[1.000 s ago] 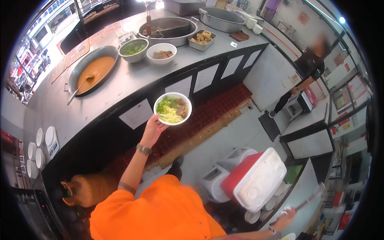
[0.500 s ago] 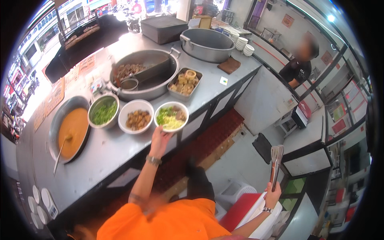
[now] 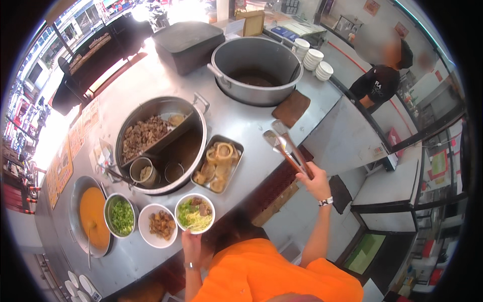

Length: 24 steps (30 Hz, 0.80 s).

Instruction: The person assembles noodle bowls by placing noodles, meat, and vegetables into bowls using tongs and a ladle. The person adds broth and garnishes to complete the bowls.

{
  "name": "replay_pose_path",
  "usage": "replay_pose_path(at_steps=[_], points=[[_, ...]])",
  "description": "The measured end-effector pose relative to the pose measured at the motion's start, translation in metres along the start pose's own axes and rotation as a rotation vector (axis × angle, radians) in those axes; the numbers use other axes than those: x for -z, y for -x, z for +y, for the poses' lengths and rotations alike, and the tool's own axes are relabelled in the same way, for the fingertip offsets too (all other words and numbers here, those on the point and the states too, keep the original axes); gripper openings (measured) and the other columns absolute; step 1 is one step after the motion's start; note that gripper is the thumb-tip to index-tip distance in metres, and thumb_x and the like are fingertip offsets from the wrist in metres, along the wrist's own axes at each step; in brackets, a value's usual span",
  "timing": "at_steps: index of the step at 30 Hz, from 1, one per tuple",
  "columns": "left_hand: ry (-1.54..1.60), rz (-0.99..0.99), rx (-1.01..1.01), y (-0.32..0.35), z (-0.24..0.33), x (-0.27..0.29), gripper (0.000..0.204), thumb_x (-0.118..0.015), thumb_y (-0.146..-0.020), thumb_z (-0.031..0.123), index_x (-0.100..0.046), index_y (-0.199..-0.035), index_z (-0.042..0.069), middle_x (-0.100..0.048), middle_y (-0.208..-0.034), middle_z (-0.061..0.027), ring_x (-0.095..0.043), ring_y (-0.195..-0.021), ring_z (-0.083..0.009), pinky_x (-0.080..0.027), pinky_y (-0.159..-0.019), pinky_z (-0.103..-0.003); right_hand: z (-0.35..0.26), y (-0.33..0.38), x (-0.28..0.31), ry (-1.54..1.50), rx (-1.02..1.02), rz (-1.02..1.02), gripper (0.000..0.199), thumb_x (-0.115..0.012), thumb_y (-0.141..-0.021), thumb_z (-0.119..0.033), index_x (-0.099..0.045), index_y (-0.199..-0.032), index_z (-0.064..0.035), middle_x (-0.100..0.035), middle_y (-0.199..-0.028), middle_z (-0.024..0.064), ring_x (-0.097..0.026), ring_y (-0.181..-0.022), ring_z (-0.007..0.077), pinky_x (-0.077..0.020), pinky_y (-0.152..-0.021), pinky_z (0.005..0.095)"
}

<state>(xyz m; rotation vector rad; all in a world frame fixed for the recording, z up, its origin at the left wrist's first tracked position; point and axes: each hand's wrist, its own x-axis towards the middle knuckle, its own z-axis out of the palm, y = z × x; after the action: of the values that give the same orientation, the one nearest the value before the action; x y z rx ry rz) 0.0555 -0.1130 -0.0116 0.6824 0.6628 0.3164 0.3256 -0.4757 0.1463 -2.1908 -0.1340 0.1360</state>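
My left hand (image 3: 191,244) grips the near rim of a white bowl (image 3: 213,215) at the counter's front edge. In the bowl lie chopped greens, pale yellow shreds and some brown meat pieces. My right hand (image 3: 316,183) is closed round metal tongs (image 3: 299,161), held up over the counter's right edge. The tongs' jaws point toward the far left, spread apart with nothing between them. Left of the tongs is a steel tray (image 3: 240,156) of large pale chunks and bone rings. A white bowl of browned pieces (image 3: 162,225) stands just left of the one I hold.
A large divided pot (image 3: 203,143) holds meat and dark broth, with a ladle cup inside. Farther back stand a big deep pot (image 3: 221,83), a black box (image 3: 188,38) and stacked white bowls (image 3: 313,58). Chopped greens (image 3: 122,216) and orange sauce (image 3: 93,204) sit left. Another person (image 3: 380,88) stands beyond the partition.
My right hand has raised the tongs from low at my right side to the counter edge. Their jaws have spread. My left hand stays on the bowl, while the view has shifted.
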Motion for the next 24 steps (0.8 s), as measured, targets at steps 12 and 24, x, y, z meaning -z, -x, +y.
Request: replay_pose_path(at_steps=[12,24], points=[[0.058,0.151,-0.099,-0.008,-0.008,-0.046,0.057,-0.050,-0.090,0.007,-0.036,-0.145,0.005,-0.047,-0.140,-0.0130,-0.050,-0.127,-0.0324,-0.043,-0.106,-0.050,-0.028,-0.071,-0.038,0.034,-0.024,-0.284,0.045,-0.075,-0.080,-0.037,-0.066,-0.109,-0.0027,-0.060,-0.069,0.0128,-0.058,-0.063,0.0243,-0.0467,-0.064,0.0356],[-0.430,0.077,-0.227,-0.019,-0.007,-0.010,0.061,-0.046,-0.085,0.000,-0.035,-0.145,-0.003,-0.037,-0.149,-0.0172,-0.042,-0.134,-0.0312,-0.042,-0.110,-0.046,-0.028,-0.083,-0.073,-0.043,0.226,-0.213,0.039,-0.074,-0.084,-0.039,-0.066,-0.102,-0.0049,-0.053,-0.064,0.0047,-0.051,-0.059,0.0153,-0.0426,-0.058,0.0320]])
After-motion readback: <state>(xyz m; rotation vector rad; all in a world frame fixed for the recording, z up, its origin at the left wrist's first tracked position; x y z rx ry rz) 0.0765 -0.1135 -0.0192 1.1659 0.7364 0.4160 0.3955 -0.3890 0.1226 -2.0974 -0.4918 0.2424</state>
